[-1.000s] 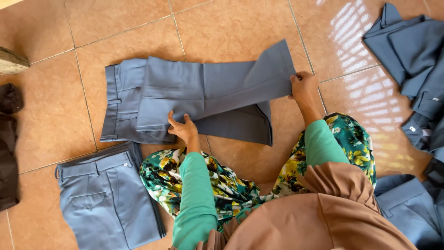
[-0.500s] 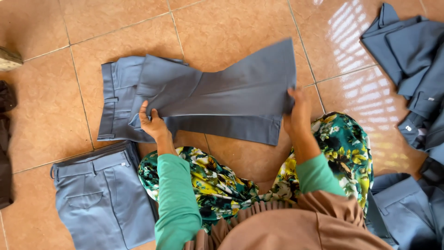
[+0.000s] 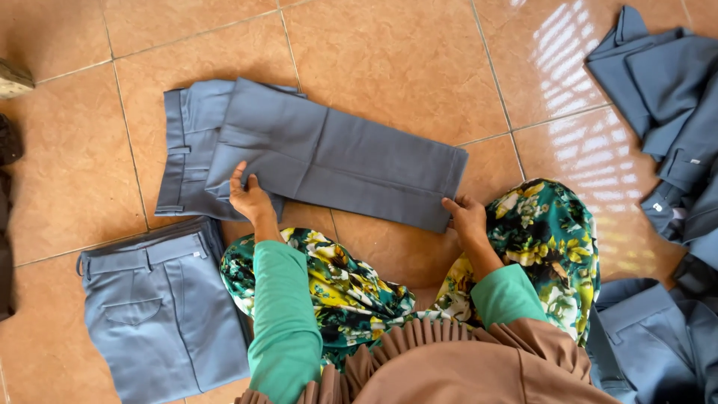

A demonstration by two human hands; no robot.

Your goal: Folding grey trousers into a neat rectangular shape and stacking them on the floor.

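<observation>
Grey-blue trousers (image 3: 336, 153) lie on the tiled floor in front of me, folded over once so the legs cover the waistband end. My left hand (image 3: 248, 196) presses on the near left edge of the folded cloth. My right hand (image 3: 465, 215) holds the near right corner at the fold. Both sleeves are green, and a floral skirt covers my knees.
A second folded pair of grey-blue trousers (image 3: 161, 307) lies at the near left. A heap of the same grey-blue garments (image 3: 669, 97) sits at the right, with more cloth (image 3: 651, 337) at the near right. Dark items (image 3: 7, 150) rest at the left edge.
The trouser legs were lifted and carried leftwards, and they now lie flat over the waistband end. My left hand moved left to the cloth's edge; my right hand came down to the right corner.
</observation>
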